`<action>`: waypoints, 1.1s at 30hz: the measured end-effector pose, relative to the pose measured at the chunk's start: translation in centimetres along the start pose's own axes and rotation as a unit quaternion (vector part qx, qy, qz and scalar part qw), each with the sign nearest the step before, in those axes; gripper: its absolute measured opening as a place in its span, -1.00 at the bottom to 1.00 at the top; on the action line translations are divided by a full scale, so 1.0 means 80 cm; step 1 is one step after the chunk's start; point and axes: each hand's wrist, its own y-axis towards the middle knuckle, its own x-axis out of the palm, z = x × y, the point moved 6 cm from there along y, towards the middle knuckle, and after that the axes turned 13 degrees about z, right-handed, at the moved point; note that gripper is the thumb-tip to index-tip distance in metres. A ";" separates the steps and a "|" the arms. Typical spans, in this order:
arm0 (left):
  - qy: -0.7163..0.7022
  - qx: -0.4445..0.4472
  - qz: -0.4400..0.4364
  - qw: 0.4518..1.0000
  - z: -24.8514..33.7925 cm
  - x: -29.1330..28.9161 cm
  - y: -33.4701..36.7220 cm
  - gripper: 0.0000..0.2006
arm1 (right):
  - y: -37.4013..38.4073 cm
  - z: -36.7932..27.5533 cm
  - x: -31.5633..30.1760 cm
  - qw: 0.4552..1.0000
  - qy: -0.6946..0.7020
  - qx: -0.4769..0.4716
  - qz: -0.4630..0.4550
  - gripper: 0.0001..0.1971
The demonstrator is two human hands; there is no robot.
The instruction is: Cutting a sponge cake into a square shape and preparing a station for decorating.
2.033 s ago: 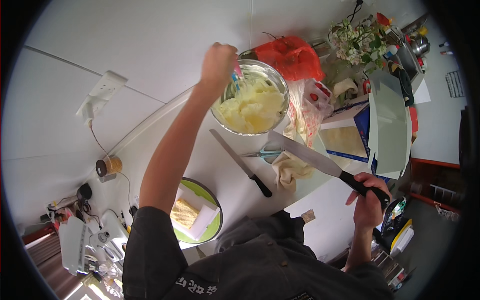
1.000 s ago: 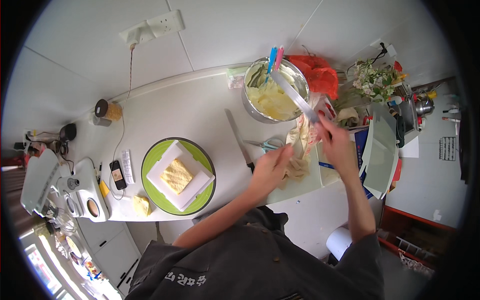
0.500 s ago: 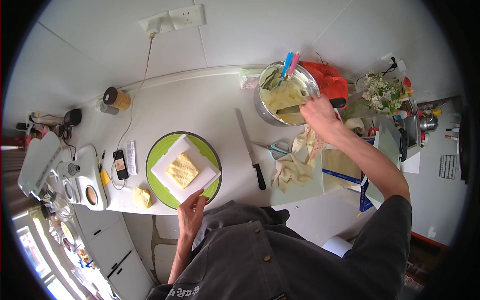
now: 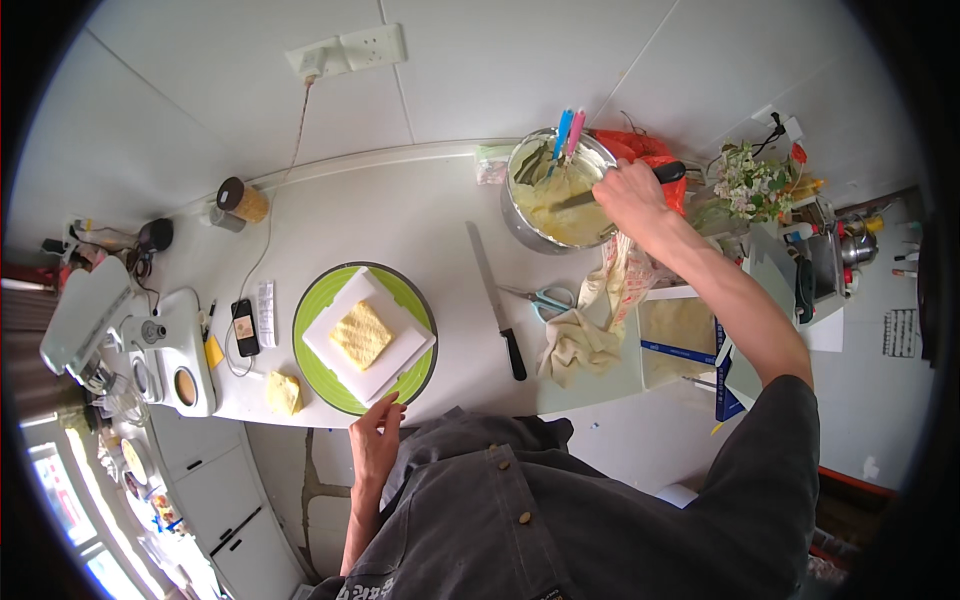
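My right hand [image 4: 632, 196] grips the black handle of a long flat spatula [image 4: 585, 199] whose blade dips into pale yellow cream in a metal bowl [image 4: 520, 222] at the back of the white counter. Two plastic utensils, blue and pink, stand in the bowl. My left hand [image 4: 377, 432] rests with its fingers on the near rim of a green turntable [image 4: 322, 380]. On the turntable lies a white square board [image 4: 395, 355] with a square yellow cake layer [image 4: 361, 335] on it.
A long black-handled knife [image 4: 495, 298], scissors [image 4: 540, 297] and a crumpled cloth [image 4: 580, 340] lie between turntable and bowl. A cake scrap [image 4: 283, 392], a phone [image 4: 243, 326] and a white scale [image 4: 180, 350] sit left. A jar [image 4: 243, 200] stands by the wall; flowers [image 4: 752, 185] stand right.
My view has swung left across the counter. My right hand carried the spatula from beside the board into the bowl. My left hand left the bowl's rim and came to the turntable's near edge.
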 end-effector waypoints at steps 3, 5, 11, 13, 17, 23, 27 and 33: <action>-0.012 0.006 0.024 1.000 -0.005 -0.007 -0.007 -0.71 | 0.005 -0.015 0.004 0.998 0.006 -0.037 0.049 -0.93; 0.045 0.038 0.046 0.997 -0.004 -0.009 -0.009 -0.73 | -0.002 -0.023 0.047 0.998 0.021 -0.027 -0.044 -0.92; 0.074 0.195 0.157 0.965 0.018 -0.022 -0.005 -0.82 | -0.023 0.023 -0.018 0.997 -0.070 0.011 -0.027 -0.87; 0.109 0.242 0.177 0.948 0.028 -0.021 0.010 -0.78 | -0.035 0.044 -0.046 0.998 -0.033 0.045 0.006 -0.87; 0.181 0.316 0.165 0.917 0.028 -0.015 0.051 -0.54 | -0.070 0.071 -0.105 0.979 0.097 0.107 0.142 -0.84; 0.237 0.427 0.154 0.859 0.008 0.003 0.098 -0.37 | -0.125 -0.018 -0.084 0.716 0.621 0.319 0.003 -0.58; 0.246 0.470 0.175 0.830 0.016 0.009 0.101 -0.60 | -0.136 -0.161 -0.078 0.618 0.718 0.311 -0.077 -0.63; 0.144 0.358 0.144 0.911 0.028 -0.020 0.128 -0.86 | -0.156 -0.290 -0.053 0.539 0.761 0.343 -0.108 -0.63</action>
